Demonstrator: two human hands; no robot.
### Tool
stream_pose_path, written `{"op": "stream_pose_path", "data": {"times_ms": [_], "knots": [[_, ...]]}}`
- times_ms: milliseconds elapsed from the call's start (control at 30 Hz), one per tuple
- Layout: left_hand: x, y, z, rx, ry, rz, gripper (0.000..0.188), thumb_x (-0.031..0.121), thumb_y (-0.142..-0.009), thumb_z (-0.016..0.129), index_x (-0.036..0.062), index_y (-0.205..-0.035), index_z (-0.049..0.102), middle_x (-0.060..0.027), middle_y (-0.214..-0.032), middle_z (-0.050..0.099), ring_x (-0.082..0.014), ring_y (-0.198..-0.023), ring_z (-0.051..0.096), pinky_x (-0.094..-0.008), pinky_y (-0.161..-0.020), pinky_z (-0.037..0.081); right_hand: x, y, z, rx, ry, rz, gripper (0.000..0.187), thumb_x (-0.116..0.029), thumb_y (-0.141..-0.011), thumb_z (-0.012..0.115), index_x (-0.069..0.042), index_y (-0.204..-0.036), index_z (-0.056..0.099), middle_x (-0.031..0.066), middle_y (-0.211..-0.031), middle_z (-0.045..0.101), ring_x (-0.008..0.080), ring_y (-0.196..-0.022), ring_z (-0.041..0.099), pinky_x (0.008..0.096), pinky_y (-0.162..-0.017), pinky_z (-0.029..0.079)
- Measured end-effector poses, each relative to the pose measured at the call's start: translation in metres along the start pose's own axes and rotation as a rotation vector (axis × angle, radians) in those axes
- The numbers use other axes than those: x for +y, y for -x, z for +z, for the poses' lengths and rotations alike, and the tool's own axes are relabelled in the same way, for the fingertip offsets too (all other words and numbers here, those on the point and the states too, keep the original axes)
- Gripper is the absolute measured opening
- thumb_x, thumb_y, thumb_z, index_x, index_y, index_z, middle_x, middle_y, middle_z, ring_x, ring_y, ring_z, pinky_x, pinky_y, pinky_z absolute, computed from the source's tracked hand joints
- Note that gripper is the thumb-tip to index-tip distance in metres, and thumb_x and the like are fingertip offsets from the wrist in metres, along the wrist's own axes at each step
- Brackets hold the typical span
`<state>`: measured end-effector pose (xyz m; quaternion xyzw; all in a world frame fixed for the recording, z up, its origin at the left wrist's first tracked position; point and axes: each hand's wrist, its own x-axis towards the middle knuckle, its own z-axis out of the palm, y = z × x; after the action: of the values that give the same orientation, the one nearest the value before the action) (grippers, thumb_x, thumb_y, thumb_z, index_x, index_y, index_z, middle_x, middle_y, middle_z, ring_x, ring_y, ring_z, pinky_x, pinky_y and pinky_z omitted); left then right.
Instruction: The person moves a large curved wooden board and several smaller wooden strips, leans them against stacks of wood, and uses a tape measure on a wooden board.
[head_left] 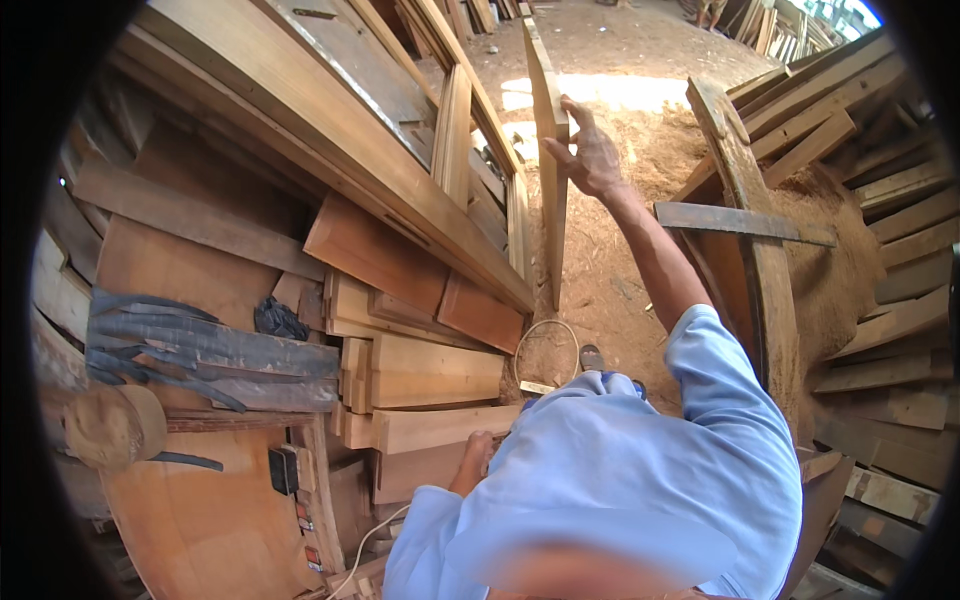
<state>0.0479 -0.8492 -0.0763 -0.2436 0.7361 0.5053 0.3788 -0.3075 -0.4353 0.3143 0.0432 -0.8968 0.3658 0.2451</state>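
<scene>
Fingers of the right hand (590,155) curl over the far edge of a long upright plank (549,150) at about one o'clock, thumb on the near face, the arm stretched out from a light blue sleeve (720,390); held this way the plank stands on its end in the sawdust (620,280) and is kept from tipping. The left hand (478,448), down at about seven o'clock, rests closed on the end of a short board (430,428) in the stack of cut boards (420,370), seemingly bracing the body as it leans forward; whether it truly grips the board cannot be told, as the sleeve hides part of it. Just left of the plank, at eleven to twelve o'clock, a large wooden frame (330,120) leans over the stack. At nine o'clock dark rubber strips (190,340) lie across more timber, with a brown cap (115,425) below them. At three o'clock rough planks (880,250) pile up beside a curved beam (760,260), and a loop of pale cord (545,345) lies on the sawdust near the person's knee.
</scene>
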Motion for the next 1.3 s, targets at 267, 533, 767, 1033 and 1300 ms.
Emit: {"op": "stream_pose_path", "data": {"times_ms": [267,533,767,1033,1300], "knots": [[0.053,-0.039,0.027,-0.063,0.135,0.1,0.035,0.029,-0.087,0.05,-0.0005,-0.103,0.062,-0.0049,-0.067,0.057,-0.0143,-0.054,0.053,-0.0317,-0.045,0.041,0.01,0.0,0.049,-0.098,0.1,0.312,0.035,-0.026,-0.082,0.056,0.001,-0.104,0.053,0.017,-0.082,0.067,0.0331,-0.079,0.065,0.0438,-0.077,0.05],[0.055,-0.053,0.032,-0.098,-0.019,0.177,0.026,0.03,-0.089,0.05,0.0126,-0.071,0.049,0.0034,-0.054,0.041,-0.0074,-0.043,0.041,-0.0247,-0.035,0.027,0.009,-0.007,0.062,-0.127,0.163,0.308,0.032,-0.029,-0.081,0.058,-0.004,-0.101,0.058,0.0188,-0.084,0.067,0.034,-0.084,0.065,0.0428,-0.078,0.051],[0.004,-0.036,0.024,0.123,-0.286,0.006,0.034,0.032,-0.083,0.049,0.0025,-0.082,0.066,-0.0129,-0.07,0.063,-0.022,-0.064,0.06,-0.0375,-0.061,0.047,0.008,-0.006,0.049,-0.211,0.158,0.336,0.033,-0.031,-0.082,0.058,-0.007,-0.105,0.059,0.0164,-0.088,0.068,0.032,-0.085,0.065,0.0422,-0.077,0.051],[-0.038,-0.016,0.015,0.034,-0.269,0.012,0.036,0.032,-0.083,0.048,0.0012,-0.083,0.066,-0.0159,-0.073,0.064,-0.0249,-0.067,0.062,-0.0388,-0.064,0.048,0.008,-0.007,0.054,-0.204,0.092,0.332,0.036,-0.033,-0.085,0.056,-0.001,-0.102,0.06,0.0216,-0.089,0.067,0.0351,-0.086,0.065,0.0432,-0.079,0.05],[-0.014,-0.025,0.017,0.074,-0.349,0.129,0.037,0.033,-0.083,0.048,0.0,-0.083,0.065,-0.0189,-0.076,0.065,-0.0279,-0.07,0.063,-0.04,-0.066,0.048,-0.012,-0.01,0.072,-0.218,0.139,0.326,0.042,-0.037,-0.083,0.056,0.001,-0.102,0.06,0.0256,-0.093,0.065,0.0385,-0.092,0.063,0.0445,-0.082,0.049]]}}
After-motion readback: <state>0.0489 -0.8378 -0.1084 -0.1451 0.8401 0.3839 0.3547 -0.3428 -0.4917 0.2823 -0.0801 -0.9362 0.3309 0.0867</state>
